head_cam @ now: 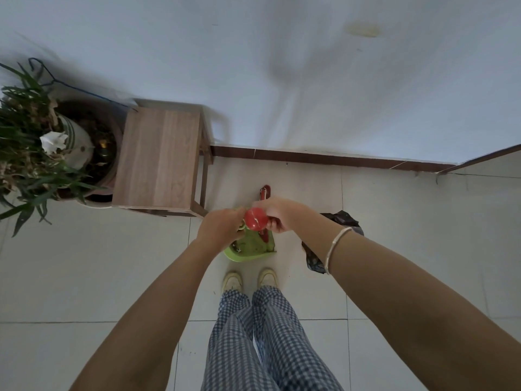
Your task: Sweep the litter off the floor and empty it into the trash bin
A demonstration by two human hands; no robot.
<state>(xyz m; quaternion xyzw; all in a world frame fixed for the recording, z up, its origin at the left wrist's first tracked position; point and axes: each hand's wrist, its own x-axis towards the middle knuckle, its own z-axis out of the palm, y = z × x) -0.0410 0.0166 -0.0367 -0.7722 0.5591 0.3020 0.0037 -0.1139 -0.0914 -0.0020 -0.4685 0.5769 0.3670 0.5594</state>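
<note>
Pale tiled floor [112, 277] meets a wall [282, 80]. The left hand [220, 230] grips the dustpan [251, 251], the right hand [279, 215] the broom [255, 219]; a bin [345, 218] stands just right.

A small wooden table [160, 156] stands against the pale wall [282, 66], just beside a potted plant [25, 136] on its left, and a brown skirting board [324, 158] runs along the wall's foot.
</note>
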